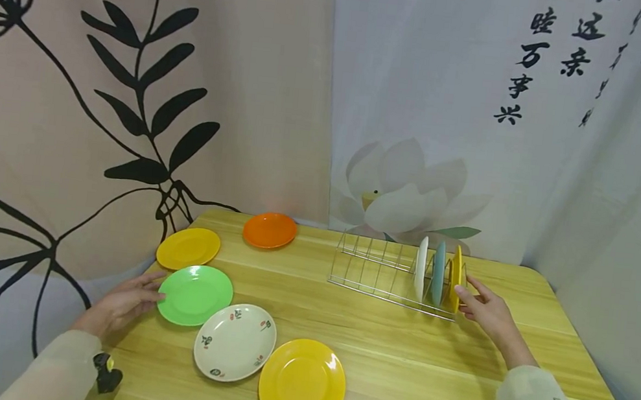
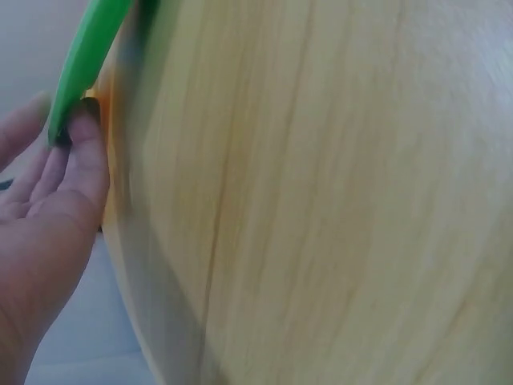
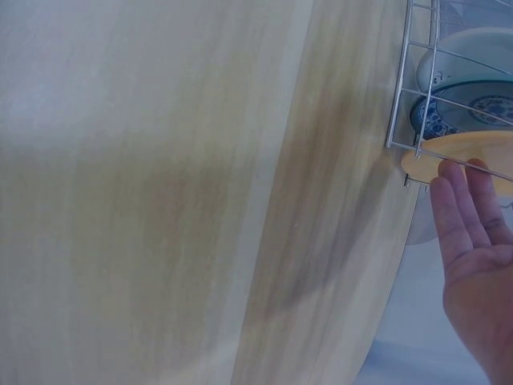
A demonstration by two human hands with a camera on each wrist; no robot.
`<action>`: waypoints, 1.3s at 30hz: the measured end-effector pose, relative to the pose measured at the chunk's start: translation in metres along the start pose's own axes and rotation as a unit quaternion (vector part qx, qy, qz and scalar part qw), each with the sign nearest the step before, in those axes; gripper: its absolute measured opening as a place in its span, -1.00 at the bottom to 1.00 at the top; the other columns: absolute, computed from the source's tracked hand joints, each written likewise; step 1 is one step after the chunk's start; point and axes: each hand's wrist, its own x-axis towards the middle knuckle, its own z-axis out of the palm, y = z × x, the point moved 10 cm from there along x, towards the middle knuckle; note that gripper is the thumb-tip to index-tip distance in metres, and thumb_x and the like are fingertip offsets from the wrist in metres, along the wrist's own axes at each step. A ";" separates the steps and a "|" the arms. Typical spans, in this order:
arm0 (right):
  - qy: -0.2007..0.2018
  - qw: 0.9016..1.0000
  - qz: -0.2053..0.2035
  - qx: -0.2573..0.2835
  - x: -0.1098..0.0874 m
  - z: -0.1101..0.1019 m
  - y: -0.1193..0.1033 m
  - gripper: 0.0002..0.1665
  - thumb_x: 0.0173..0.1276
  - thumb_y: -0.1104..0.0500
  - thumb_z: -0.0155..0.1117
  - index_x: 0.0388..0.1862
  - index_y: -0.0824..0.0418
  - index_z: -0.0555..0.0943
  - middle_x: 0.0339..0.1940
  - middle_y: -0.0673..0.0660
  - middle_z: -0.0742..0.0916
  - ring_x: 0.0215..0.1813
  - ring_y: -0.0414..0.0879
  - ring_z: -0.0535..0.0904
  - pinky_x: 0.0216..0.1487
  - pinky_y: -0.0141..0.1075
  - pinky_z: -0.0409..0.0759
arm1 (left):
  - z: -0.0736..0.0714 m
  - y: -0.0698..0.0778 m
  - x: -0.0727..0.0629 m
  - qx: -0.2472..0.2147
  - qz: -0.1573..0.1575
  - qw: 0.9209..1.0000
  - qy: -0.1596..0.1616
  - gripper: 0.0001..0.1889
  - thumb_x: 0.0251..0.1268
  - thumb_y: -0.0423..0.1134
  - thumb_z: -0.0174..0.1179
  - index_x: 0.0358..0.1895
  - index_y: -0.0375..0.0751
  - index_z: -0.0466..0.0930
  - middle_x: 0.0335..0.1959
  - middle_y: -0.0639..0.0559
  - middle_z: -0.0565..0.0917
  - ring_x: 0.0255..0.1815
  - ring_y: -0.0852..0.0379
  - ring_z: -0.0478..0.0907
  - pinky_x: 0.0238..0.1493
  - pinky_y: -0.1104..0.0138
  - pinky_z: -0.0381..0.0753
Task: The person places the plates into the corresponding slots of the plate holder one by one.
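Observation:
My left hand [image 1: 124,303] pinches the left rim of a green plate [image 1: 196,296], with the thumb on one face and fingers under the other in the left wrist view. My right hand [image 1: 487,312] is at a yellow plate [image 1: 455,279] standing on edge in the right end of a wire dish rack [image 1: 371,274]. In the right wrist view its fingers [image 3: 454,208] reach straight along that plate's outer face; the thumb is hidden there. Left of it in the rack stand a blue plate [image 1: 438,274] with a blue-and-white pattern and a white plate [image 1: 421,269].
On the wooden table [image 1: 397,364] lie a yellow plate [image 1: 189,248] at the back left, an orange plate [image 1: 270,230] at the back, a white plate with small printed pictures [image 1: 235,342], and another yellow plate [image 1: 302,386] in front. Patterned curtains [image 1: 267,90] hang behind the table.

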 end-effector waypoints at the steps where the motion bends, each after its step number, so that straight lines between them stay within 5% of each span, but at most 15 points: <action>1: 0.000 1.000 0.000 0.000 0.000 0.000 0.000 0.04 0.46 -0.37 0.00 0.63 0.21 -0.05 0.25 0.56 0.49 0.15 0.32 0.58 0.11 0.00 0.62 | 0.002 0.001 0.001 -0.008 0.003 1.000 -0.007 -0.14 0.39 -0.49 0.12 0.55 -0.46 -0.29 0.53 -0.49 -0.17 -0.06 0.34 0.56 0.01 0.34 0.63; 11: 0.001 1.000 0.004 0.005 0.001 0.000 0.002 0.05 0.45 -0.37 0.02 0.63 0.20 -0.04 0.24 0.54 0.51 0.15 0.32 0.58 0.10 -0.01 0.62 | 0.007 0.005 0.004 -0.034 0.019 0.999 -0.027 -0.20 0.39 -0.53 0.09 0.54 -0.49 -0.22 0.55 -0.45 -0.23 -0.04 0.27 0.59 0.02 0.26 0.66; 19: 0.001 1.000 0.006 0.006 0.002 0.000 0.004 0.04 0.45 -0.37 0.02 0.63 0.19 -0.04 0.24 0.53 0.52 0.14 0.30 0.59 0.11 -0.01 0.62 | 0.002 0.016 0.007 -0.037 0.032 0.999 0.000 -0.19 0.41 -0.47 0.11 0.55 -0.46 -0.22 0.52 -0.34 0.02 -0.07 0.29 0.61 -0.02 0.33 0.66; 24: 0.001 1.000 0.004 0.003 0.002 0.000 0.003 0.05 0.44 -0.38 0.02 0.63 0.19 -0.04 0.25 0.52 0.52 0.14 0.29 0.59 0.11 -0.01 0.62 | -0.001 0.027 0.013 -0.039 0.048 0.998 0.005 -0.21 0.47 -0.45 0.06 0.57 -0.40 -0.24 0.55 -0.39 -0.12 -0.07 0.36 0.59 -0.03 0.38 0.64; 32: 0.003 1.000 0.000 0.000 0.001 0.000 0.001 0.04 0.45 -0.37 0.01 0.63 0.20 -0.04 0.25 0.54 0.51 0.14 0.30 0.59 0.11 -0.01 0.62 | 0.018 0.056 0.028 -0.072 0.066 0.995 -0.002 -0.23 0.51 -0.38 0.07 0.59 -0.34 -0.22 0.58 -0.33 -0.15 -0.07 0.35 0.59 -0.04 0.42 0.63; 37: 0.004 1.000 -0.002 -0.004 0.001 0.000 0.001 0.04 0.45 -0.37 0.01 0.63 0.20 -0.03 0.26 0.55 0.50 0.13 0.29 0.60 0.09 -0.03 0.63 | 0.039 0.079 0.039 -0.111 0.078 0.991 -0.009 -0.25 0.50 -0.42 0.06 0.58 -0.34 -0.19 0.56 -0.29 -0.03 -0.04 0.34 0.61 0.02 0.43 0.61; 39: 0.005 1.000 -0.003 -0.005 0.002 -0.001 0.001 0.04 0.45 -0.37 0.01 0.63 0.20 -0.03 0.26 0.55 0.50 0.13 0.28 0.60 0.09 -0.04 0.64 | 0.047 0.088 0.043 -0.131 0.078 0.988 -0.003 -0.27 0.49 -0.45 0.05 0.58 -0.34 -0.14 0.47 -0.22 0.19 -0.06 0.32 0.62 0.01 0.44 0.62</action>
